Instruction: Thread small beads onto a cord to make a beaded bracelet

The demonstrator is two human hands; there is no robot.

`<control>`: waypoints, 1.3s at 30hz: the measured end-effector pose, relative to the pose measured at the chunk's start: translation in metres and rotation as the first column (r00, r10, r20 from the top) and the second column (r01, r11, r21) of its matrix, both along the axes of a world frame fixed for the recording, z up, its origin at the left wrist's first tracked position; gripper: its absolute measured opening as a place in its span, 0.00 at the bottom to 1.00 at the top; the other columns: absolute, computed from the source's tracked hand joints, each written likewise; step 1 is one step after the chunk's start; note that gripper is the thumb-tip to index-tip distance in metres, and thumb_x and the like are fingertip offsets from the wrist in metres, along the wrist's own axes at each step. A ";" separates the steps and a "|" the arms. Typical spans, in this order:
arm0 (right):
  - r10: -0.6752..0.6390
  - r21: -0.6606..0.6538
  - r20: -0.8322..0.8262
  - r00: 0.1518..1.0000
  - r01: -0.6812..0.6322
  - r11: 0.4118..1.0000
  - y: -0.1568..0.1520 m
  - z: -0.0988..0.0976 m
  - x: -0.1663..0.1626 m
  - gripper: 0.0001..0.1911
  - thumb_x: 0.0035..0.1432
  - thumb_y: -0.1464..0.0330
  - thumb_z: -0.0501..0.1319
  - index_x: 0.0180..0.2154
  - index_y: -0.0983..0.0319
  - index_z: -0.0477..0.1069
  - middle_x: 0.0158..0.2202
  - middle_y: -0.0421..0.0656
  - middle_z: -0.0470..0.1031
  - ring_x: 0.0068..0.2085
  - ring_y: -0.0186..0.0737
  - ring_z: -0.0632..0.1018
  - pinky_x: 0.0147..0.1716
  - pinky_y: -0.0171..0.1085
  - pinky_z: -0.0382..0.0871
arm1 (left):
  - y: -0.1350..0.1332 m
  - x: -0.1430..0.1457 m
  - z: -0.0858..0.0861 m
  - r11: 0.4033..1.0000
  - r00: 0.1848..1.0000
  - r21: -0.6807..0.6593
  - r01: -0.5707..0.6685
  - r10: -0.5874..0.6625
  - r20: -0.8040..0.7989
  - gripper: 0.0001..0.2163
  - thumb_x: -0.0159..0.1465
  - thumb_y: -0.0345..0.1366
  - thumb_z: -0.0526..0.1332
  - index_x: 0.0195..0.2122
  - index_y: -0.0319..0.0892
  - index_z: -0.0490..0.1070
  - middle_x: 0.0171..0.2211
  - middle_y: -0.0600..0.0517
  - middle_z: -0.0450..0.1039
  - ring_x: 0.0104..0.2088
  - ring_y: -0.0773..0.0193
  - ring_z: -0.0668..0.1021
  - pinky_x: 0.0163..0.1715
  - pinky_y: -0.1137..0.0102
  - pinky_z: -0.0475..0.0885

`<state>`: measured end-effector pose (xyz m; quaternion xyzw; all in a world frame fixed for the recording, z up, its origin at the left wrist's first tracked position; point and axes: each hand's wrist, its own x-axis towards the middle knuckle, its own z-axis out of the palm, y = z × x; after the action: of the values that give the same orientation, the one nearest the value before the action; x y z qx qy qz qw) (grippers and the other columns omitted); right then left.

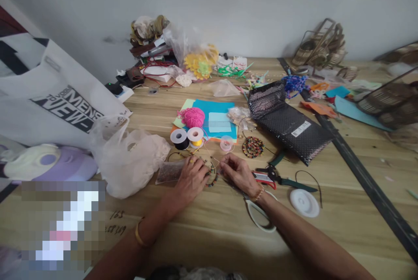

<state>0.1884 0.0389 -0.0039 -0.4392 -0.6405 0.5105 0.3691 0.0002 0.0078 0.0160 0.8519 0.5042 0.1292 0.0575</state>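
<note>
From left hand [193, 176], nearer, fingers bent, grip indiscernible: beaded strand [214, 179] at three o'clock, curved, without straight axis. From right hand [237, 173], fingertips pinched, contents indiscernible: nine o'clock.

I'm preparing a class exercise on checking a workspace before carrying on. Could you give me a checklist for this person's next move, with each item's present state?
1. Both hands visible: ok; the left hand and right hand both show.
2. Beaded strand within reach: ok; it lies by the left hand's fingers.
3. White-handled scissors clear of the arms: not ok; the right forearm crosses over them.
4. Black spool and yellow spool upright: ok; they stand side by side.
5. Right hand's grip: cannot tell; anything between its fingertips is too small to make out.
</note>
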 end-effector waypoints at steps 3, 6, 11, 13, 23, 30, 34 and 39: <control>-0.009 0.040 0.041 0.999 0.008 0.999 0.000 0.001 0.001 0.13 0.60 0.60 0.56 0.31 0.63 0.66 0.22 0.37 0.65 0.23 0.31 0.64 0.22 0.31 0.58 | 0.001 0.000 -0.002 1.000 1.000 -0.022 0.014 -0.014 -0.005 0.06 0.63 0.31 0.57 0.31 0.40 0.72 0.33 0.48 0.70 0.40 0.55 0.68 0.47 0.57 0.62; -0.009 0.155 0.171 0.985 -0.018 0.988 -0.001 0.005 0.001 0.09 0.61 0.63 0.55 0.32 0.62 0.66 0.24 0.39 0.68 0.25 0.34 0.68 0.26 0.33 0.61 | 0.002 -0.004 0.001 0.999 0.999 -0.035 0.035 -0.034 0.030 0.05 0.62 0.30 0.57 0.30 0.41 0.71 0.32 0.48 0.70 0.40 0.56 0.68 0.47 0.58 0.62; 0.047 0.418 0.298 0.953 -0.175 0.891 -0.002 0.010 0.000 0.08 0.64 0.68 0.52 0.34 0.61 0.66 0.32 0.46 0.72 0.36 0.42 0.71 0.39 0.40 0.64 | 0.003 -0.015 0.008 0.998 1.000 -0.056 0.006 -0.005 0.019 0.06 0.62 0.30 0.57 0.29 0.42 0.70 0.31 0.49 0.72 0.40 0.55 0.68 0.46 0.57 0.61; 0.083 0.452 0.340 0.937 -0.241 0.859 -0.002 0.010 -0.002 0.08 0.64 0.69 0.51 0.34 0.61 0.65 0.33 0.46 0.72 0.38 0.42 0.70 0.42 0.41 0.63 | 0.004 -0.016 0.010 0.998 1.000 -0.070 -0.008 0.009 0.006 0.04 0.61 0.31 0.57 0.30 0.42 0.71 0.32 0.49 0.72 0.40 0.55 0.69 0.47 0.57 0.60; 0.117 0.428 0.359 0.926 -0.274 0.861 -0.003 0.007 -0.004 0.08 0.65 0.70 0.48 0.33 0.61 0.62 0.31 0.45 0.68 0.35 0.41 0.68 0.38 0.40 0.63 | 0.004 -0.002 0.001 0.999 0.999 -0.036 -0.016 0.015 -0.038 0.05 0.62 0.34 0.58 0.33 0.41 0.73 0.35 0.47 0.71 0.42 0.54 0.68 0.48 0.57 0.62; 0.113 0.438 0.339 0.934 -0.263 0.860 -0.002 0.007 -0.003 0.09 0.66 0.70 0.48 0.32 0.61 0.61 0.31 0.44 0.68 0.34 0.41 0.67 0.38 0.40 0.62 | 0.008 -0.005 -0.002 1.000 0.998 -0.028 -0.013 0.015 0.058 0.07 0.64 0.31 0.56 0.32 0.41 0.74 0.33 0.48 0.71 0.41 0.56 0.69 0.49 0.57 0.63; 0.105 0.428 0.324 0.940 -0.245 0.870 -0.001 0.005 -0.003 0.09 0.66 0.70 0.48 0.31 0.61 0.60 0.30 0.44 0.67 0.34 0.40 0.67 0.38 0.39 0.62 | 0.012 -0.014 -0.004 0.999 0.985 -0.036 -0.009 0.015 0.174 0.09 0.65 0.31 0.54 0.35 0.41 0.75 0.33 0.48 0.73 0.40 0.58 0.70 0.47 0.60 0.66; 0.077 0.405 0.307 0.948 -0.204 0.891 0.000 0.000 -0.002 0.08 0.65 0.70 0.49 0.32 0.61 0.60 0.29 0.43 0.66 0.32 0.39 0.67 0.35 0.37 0.62 | 0.014 -0.024 -0.007 1.000 0.960 0.016 -0.007 0.002 0.279 0.09 0.63 0.27 0.56 0.38 0.41 0.75 0.34 0.48 0.74 0.42 0.58 0.71 0.44 0.62 0.69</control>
<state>0.1861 0.0386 -0.0037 -0.3668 -0.8140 0.3134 0.3235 -0.0237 0.0223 0.0089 0.8246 0.4919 0.2521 0.1206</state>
